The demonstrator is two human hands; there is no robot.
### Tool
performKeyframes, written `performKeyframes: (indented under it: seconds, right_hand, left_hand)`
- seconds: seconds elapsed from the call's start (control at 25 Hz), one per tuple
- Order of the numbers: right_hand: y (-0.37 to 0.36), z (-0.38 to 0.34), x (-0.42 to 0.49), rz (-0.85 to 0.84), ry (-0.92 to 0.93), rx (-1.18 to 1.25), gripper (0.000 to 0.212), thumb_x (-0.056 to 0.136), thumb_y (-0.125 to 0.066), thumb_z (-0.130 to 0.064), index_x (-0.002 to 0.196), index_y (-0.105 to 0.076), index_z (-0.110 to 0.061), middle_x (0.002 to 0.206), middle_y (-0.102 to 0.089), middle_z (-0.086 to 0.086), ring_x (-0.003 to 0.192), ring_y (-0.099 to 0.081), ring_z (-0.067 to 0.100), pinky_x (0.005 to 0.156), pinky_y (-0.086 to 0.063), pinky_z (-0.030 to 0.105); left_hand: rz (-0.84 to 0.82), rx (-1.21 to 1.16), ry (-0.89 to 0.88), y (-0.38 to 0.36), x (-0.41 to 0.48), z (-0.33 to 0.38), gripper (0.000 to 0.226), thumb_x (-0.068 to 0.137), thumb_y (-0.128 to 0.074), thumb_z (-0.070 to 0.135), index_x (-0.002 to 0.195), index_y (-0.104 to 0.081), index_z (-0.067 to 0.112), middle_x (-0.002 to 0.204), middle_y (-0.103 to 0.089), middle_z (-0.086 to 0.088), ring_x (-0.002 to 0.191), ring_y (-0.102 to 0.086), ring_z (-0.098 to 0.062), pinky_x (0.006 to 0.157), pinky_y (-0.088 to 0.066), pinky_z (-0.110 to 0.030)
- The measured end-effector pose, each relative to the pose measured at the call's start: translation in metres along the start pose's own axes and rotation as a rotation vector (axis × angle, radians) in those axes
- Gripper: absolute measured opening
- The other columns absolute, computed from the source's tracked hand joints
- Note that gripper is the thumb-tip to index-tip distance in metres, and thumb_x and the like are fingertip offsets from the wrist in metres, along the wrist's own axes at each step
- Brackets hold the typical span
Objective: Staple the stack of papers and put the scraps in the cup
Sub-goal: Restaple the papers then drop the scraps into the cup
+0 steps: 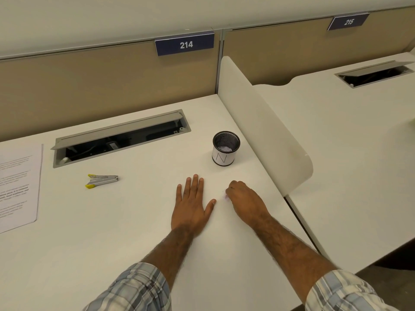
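desk (134, 232), white, seen from your head camera looking forward and down. your left hand (190, 206) lies palm down on it, fingers straight and slightly spread, thumb out to the side, holding nothing. your right hand (243, 198) sits just beside it, knuckles up, fingers curled under toward the left hand; a small pale scrap (225, 197) shows at the fingertips, and the hand appears to pinch it low over the desk, though the grip itself is hidden beneath the knuckles. cup (222, 158): black mesh, upright, with a white label bearing a hand-drawn letter; it stands beyond both hands, near the white side divider (265, 131), and holds crumpled white bits (225, 149). stapler (102, 181): silver with yellow ends, lying on the desk well to the left of your left hand, its two arms spread apart at the yellow end. stack of papers (18, 185): printed sheets lying flat at the left edge of view, partly cut off, apart from the stapler. cable tray (121, 140): a grey recess set in the desk behind the stapler, lid raised. plaid sleeves (134, 288) cover your upper forearms.
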State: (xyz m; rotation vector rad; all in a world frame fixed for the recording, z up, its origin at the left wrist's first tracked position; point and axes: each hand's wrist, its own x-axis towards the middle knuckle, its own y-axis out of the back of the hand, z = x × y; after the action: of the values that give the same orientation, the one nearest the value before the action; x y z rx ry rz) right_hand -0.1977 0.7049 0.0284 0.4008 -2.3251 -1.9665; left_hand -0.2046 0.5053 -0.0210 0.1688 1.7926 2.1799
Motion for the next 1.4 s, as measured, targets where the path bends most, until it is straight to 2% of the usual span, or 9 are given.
performKeyframes:
  seconds: [0.16,0.28,0.36,0.56,0.76,0.92,1.04,1.16,1.4]
  right_hand:
    - [0.006,0.009,0.008,0.088,-0.194,0.277,0.021,0.096,-0.055,-0.009,0.104,-0.074,-0.007,0.108,-0.067,0.009,0.099,-0.063,0.025,0.085,-0.050,0.034]
    - [0.014,0.010,0.010,0.194,-0.427,0.598,0.013,0.088,-0.067,-0.005,0.090,-0.079,-0.011,0.094,-0.074,-0.001,0.078,-0.066,0.009,0.074,-0.051,0.018]
    - [0.021,0.010,0.008,0.185,-0.508,0.769,0.016,0.084,-0.072,-0.003,0.079,-0.078,-0.017,0.081,-0.074,-0.009,0.069,-0.066,0.003,0.068,-0.051,0.018]
    - [0.049,0.006,0.011,0.197,-0.550,1.104,0.017,0.080,-0.074,0.005,0.074,-0.077,-0.011,0.081,-0.077,0.006,0.074,-0.073,0.025,0.075,-0.061,0.032]
    - [0.100,0.007,0.042,0.273,-0.436,1.337,0.020,0.079,-0.074,0.011,0.073,-0.074,-0.008,0.070,-0.072,0.011,0.060,-0.068,0.015,0.066,-0.060,0.023]
    - [0.132,0.018,0.084,0.345,-0.422,1.195,0.008,0.079,-0.075,0.007,0.078,-0.075,-0.001,0.076,-0.073,0.016,0.067,-0.068,0.023,0.075,-0.062,0.032]
    - [0.135,0.023,0.113,0.356,-0.412,0.775,0.005,0.081,-0.072,0.003,0.080,-0.075,-0.001,0.087,-0.077,0.011,0.073,-0.070,0.021,0.073,-0.059,0.032]
    - [0.125,0.026,0.130,0.246,-0.361,0.407,0.007,0.089,-0.068,-0.005,0.084,-0.073,-0.007,0.097,-0.075,0.008,0.086,-0.069,0.024,0.074,-0.055,0.031]
    - [0.118,0.021,0.140,0.172,-0.318,0.206,0.021,0.089,-0.058,0.001,0.095,-0.074,-0.013,0.103,-0.073,0.012,0.091,-0.068,0.030,0.080,-0.058,0.037]
  left_hand:
    - [0.009,-0.017,-0.003,0.001,0.000,0.001,0.082,0.100,-0.001,0.068,0.166,0.009,0.019,0.174,0.018,0.000,0.161,0.017,-0.019,0.130,0.007,-0.047]
    - [0.013,-0.009,-0.003,0.000,-0.001,-0.001,0.081,0.102,-0.004,0.067,0.166,0.008,0.019,0.174,0.018,0.001,0.161,0.017,-0.019,0.131,0.006,-0.047]
    - [0.010,-0.005,-0.002,0.000,0.000,-0.001,0.081,0.102,-0.004,0.067,0.166,0.009,0.019,0.174,0.019,0.001,0.160,0.018,-0.018,0.130,0.007,-0.047]
    - [0.006,0.002,-0.003,0.000,0.001,0.000,0.082,0.101,-0.002,0.068,0.166,0.011,0.020,0.173,0.020,0.001,0.160,0.019,-0.018,0.130,0.007,-0.047]
    - [0.011,-0.011,-0.002,0.000,0.001,-0.001,0.081,0.102,-0.005,0.068,0.166,0.008,0.019,0.173,0.019,0.001,0.160,0.018,-0.019,0.130,0.006,-0.047]
    - [0.009,-0.018,-0.003,0.000,0.000,-0.001,0.081,0.102,-0.004,0.068,0.166,0.011,0.020,0.173,0.022,0.002,0.160,0.021,-0.018,0.130,0.009,-0.046]
    - [0.008,-0.021,-0.003,-0.001,0.000,-0.001,0.081,0.102,-0.003,0.068,0.165,0.012,0.021,0.173,0.022,0.002,0.159,0.023,-0.017,0.130,0.010,-0.045]
    - [0.013,-0.017,-0.002,-0.001,0.000,-0.001,0.080,0.103,-0.006,0.067,0.166,0.011,0.020,0.174,0.020,0.001,0.160,0.021,-0.017,0.130,0.008,-0.046]
    - [0.002,-0.010,-0.003,-0.001,0.001,-0.001,0.081,0.103,-0.004,0.069,0.165,0.013,0.021,0.173,0.022,0.002,0.159,0.021,-0.018,0.130,0.007,-0.047]
